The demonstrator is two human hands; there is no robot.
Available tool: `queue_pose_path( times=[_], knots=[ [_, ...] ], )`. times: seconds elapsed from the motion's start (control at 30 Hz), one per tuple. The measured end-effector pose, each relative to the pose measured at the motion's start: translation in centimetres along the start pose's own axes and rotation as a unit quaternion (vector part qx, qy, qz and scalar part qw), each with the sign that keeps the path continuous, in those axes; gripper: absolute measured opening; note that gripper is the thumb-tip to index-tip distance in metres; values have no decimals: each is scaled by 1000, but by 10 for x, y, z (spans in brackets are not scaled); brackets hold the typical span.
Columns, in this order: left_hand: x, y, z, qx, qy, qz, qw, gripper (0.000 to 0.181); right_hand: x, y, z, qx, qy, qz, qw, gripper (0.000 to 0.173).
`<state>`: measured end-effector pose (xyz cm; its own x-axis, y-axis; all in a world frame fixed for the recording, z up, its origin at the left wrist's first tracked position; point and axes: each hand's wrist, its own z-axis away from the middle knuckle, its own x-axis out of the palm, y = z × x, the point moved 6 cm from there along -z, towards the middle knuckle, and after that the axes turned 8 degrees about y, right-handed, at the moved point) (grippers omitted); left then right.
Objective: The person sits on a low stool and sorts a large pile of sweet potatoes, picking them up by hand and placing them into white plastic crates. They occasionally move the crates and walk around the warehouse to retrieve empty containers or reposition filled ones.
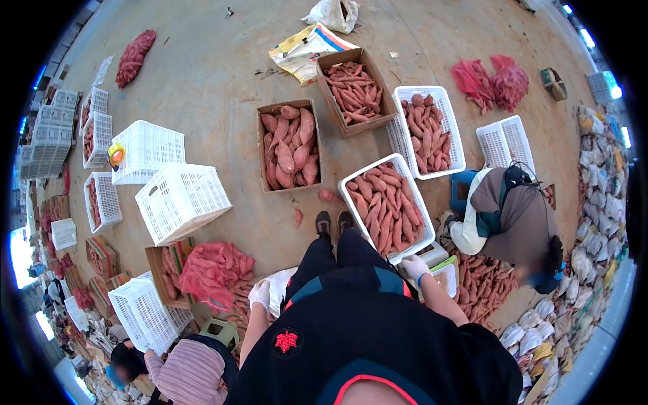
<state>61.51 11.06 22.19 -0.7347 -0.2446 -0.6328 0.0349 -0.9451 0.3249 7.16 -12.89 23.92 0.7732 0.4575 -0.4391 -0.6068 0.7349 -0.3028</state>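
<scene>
My left hand [259, 294], in a white glove, hangs low beside my hip, over a white sheet or sack [279, 288]; whether it grips this I cannot tell. Gloved in white too, my right hand [414, 267] is at the near corner of a white plastic crate [342, 188] heaped with sweet potatoes [387, 212]; its fingers are partly hidden. Beneath that corner is a pale scale-like object [434, 253], with a green-edged container [445, 276] next to it. Ahead of my shoes stand a cardboard box [259, 147] of large sweet potatoes and another box [322, 81] of slimmer ones.
A second filled crate [458, 126] stands beyond the near one. To the right a person [516, 212] bends over a sweet potato pile [486, 283]; another person [192, 369] is at lower left by stacked crates [136, 309]. Red mesh sacks [215, 268] and upturned crates [182, 200] stand left.
</scene>
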Motion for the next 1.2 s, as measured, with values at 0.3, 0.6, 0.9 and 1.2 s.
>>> queue_pose_path(
  times=[0.3, 0.6, 0.9, 1.2],
  knots=[
    [15, 42, 17, -33, 11, 75, 997, 44, -32, -51, -2, -1, -10, 6, 1000, 33],
    [-20, 42, -43, -37, -4, 240, 970, 41, -6, -71, 6, 16, 14, -23, 1000, 33],
    [-104, 54, -154, 470, 37, -205, 858, 28, 104, -101, 45, 24, 63, -28, 997, 22],
    [-213, 62, -268, 67, -154, 111, 979, 20, 223, -109, 109, 14, 157, 23, 987, 39]
  ],
)
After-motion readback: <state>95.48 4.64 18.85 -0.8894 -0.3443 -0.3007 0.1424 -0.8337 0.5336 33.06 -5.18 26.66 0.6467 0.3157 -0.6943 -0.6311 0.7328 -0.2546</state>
